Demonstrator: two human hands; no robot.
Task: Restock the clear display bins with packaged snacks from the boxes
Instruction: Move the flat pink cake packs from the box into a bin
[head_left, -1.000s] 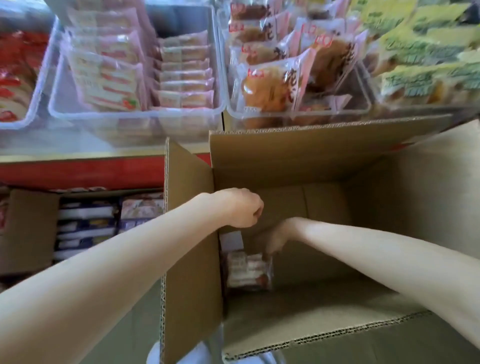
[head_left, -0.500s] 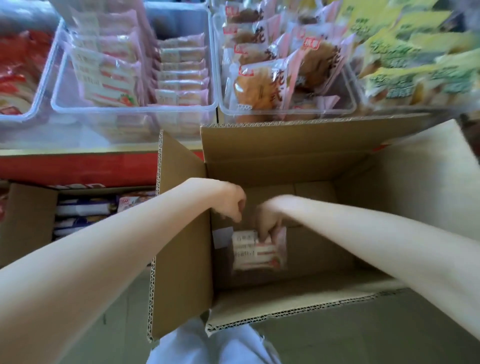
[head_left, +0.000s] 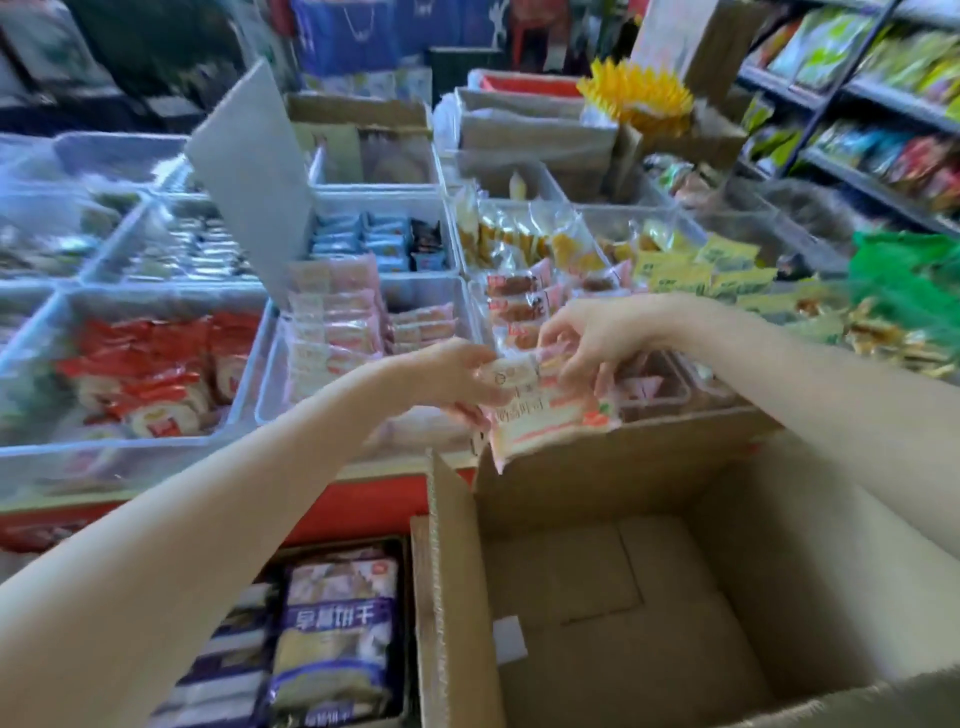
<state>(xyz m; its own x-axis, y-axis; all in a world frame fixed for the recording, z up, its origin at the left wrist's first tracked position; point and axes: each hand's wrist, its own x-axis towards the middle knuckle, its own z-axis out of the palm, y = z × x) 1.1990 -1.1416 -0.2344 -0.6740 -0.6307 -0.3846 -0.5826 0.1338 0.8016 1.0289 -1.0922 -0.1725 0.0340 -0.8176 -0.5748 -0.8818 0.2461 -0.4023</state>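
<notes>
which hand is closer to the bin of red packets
Left. The left hand holds the pink snack packets just right of the red-packet bin; the right hand grips them from farther right.

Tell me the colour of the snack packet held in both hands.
Pale pink and white, with dark print; the snack packet shows best in the head view, the only one.

1. The snack packet (head_left: 545, 410) is pink and white with a red band and dark print;
2. the near cardboard box (head_left: 779, 519) is plain brown;
3. the left bin (head_left: 31, 332) holds red-and-white packs (head_left: 150, 364);
4. the near-left packs (head_left: 332, 623) are purple and cream; the far-right packs (head_left: 680, 270) are yellow.
</notes>
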